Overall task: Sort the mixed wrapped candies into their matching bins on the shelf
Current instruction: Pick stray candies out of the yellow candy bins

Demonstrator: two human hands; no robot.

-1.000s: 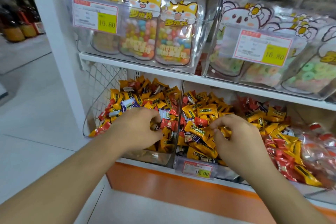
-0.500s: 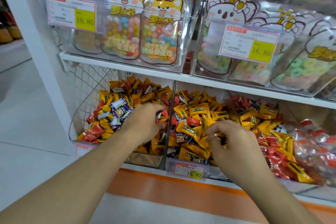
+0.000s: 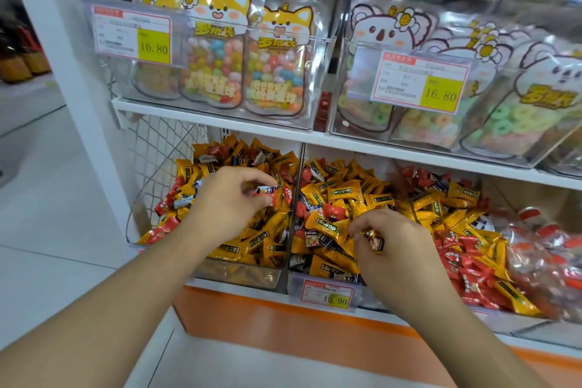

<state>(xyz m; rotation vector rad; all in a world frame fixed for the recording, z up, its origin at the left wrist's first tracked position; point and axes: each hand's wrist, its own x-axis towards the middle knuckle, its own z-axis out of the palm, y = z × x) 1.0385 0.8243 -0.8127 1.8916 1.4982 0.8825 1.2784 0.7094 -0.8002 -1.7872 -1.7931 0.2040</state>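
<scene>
My left hand (image 3: 230, 198) hangs over the left bin (image 3: 239, 274), thumb and fingertips pinching a small red and white wrapped candy (image 3: 267, 192) just above the pile of yellow and red sweets. My right hand (image 3: 387, 239) sits low over the middle bin (image 3: 296, 285), its fingers curled round a yellow wrapped candy (image 3: 373, 238) at the near side of that heap. A clear divider (image 3: 297, 186) stands between the two bins, and the middle bin carries a price tag (image 3: 329, 294) on its near wall reading 19.90. The mixed candies (image 3: 343, 195) in it are mostly yellow with some red and dark blue ones among them. To the right lies a further heap with more red wrappers (image 3: 466, 268). On the shelf (image 3: 220, 124) above, clear boxes hold bags with fox faces (image 3: 217, 50) on the left and koala faces (image 3: 387, 72) on the right, each box with a tag marked 16.80. Far left, a white wire mesh panel (image 3: 157, 151) closes the end of the shelf.
</scene>
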